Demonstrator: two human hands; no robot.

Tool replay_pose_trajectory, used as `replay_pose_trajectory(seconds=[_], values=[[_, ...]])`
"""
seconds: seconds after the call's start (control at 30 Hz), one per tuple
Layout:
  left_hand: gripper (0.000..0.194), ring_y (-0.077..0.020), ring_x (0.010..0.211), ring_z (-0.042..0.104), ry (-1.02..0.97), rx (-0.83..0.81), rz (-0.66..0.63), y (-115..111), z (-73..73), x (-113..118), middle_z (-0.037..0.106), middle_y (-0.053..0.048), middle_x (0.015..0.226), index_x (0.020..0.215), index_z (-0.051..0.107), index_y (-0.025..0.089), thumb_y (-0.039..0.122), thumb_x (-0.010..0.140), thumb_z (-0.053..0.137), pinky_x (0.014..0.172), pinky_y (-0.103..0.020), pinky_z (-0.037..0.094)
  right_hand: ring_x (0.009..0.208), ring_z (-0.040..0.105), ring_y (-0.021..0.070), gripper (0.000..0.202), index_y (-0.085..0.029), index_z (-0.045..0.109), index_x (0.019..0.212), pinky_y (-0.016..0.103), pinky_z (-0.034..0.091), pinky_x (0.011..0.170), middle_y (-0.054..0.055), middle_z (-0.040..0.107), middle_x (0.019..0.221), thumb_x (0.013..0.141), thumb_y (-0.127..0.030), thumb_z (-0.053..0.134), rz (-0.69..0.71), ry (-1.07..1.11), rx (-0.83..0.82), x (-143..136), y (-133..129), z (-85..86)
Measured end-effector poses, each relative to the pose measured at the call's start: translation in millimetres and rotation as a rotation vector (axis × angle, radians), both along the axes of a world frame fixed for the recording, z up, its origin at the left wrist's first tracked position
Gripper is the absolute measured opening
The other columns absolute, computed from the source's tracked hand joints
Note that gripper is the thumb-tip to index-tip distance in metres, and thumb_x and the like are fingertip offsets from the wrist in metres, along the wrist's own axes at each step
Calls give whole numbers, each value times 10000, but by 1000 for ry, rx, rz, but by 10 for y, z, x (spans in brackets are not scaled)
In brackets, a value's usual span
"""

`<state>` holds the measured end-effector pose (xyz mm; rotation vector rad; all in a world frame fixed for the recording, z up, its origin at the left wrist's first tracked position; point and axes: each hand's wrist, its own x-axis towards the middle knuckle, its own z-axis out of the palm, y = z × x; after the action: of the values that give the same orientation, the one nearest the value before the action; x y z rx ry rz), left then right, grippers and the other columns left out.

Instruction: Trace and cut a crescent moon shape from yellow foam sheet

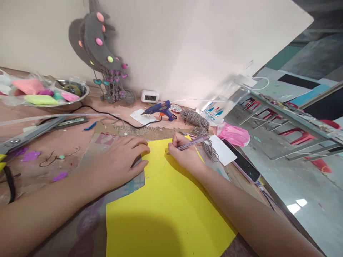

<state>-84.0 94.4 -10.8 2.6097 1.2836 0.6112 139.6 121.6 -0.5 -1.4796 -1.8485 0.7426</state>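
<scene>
A large yellow sheet [150,217] lies in front of me, with a piece cut away along its left side and faint pen lines near its upper part. My right hand [184,151] grips a patterned, light purple pen [193,142], its tip down at the sheet's upper area. My left hand [124,162] rests flat with fingers spread, its fingertips at the sheet's upper left edge. Under the sheet is a printed plastic bag [88,214].
Behind the sheet are a blue glue gun [162,110], a small digital clock [150,96] and grey yarn [195,119]. Scissors [29,137] and a metal bowl [86,92] of colourful packets are at left. A phone [242,162] and pink bag [233,134] lie right. Grey felt moons [93,43] hang at the wall.
</scene>
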Motion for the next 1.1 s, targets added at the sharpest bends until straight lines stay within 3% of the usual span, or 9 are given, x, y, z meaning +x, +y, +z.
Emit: replay_pose_trajectory(seconds=[0.3, 1.1], values=[[243, -279, 1165, 519, 32, -22, 11, -9, 13, -8, 601, -62, 1209, 1083, 642, 228, 342, 907, 518, 1017, -488, 399, 569, 335, 112, 240, -219, 296, 640, 263, 260, 560, -62, 317, 594, 778, -246, 491, 3, -58, 22, 8, 3, -28], [228, -254, 1142, 528, 33, 24, -1, 1, -23, -7, 604, -55, 1194, 1078, 634, 231, 344, 918, 517, 1009, -456, 400, 555, 335, 102, 231, -217, 296, 613, 258, 258, 545, -66, 330, 577, 733, -249, 491, 26, -15, -21, 34, -9, -25]])
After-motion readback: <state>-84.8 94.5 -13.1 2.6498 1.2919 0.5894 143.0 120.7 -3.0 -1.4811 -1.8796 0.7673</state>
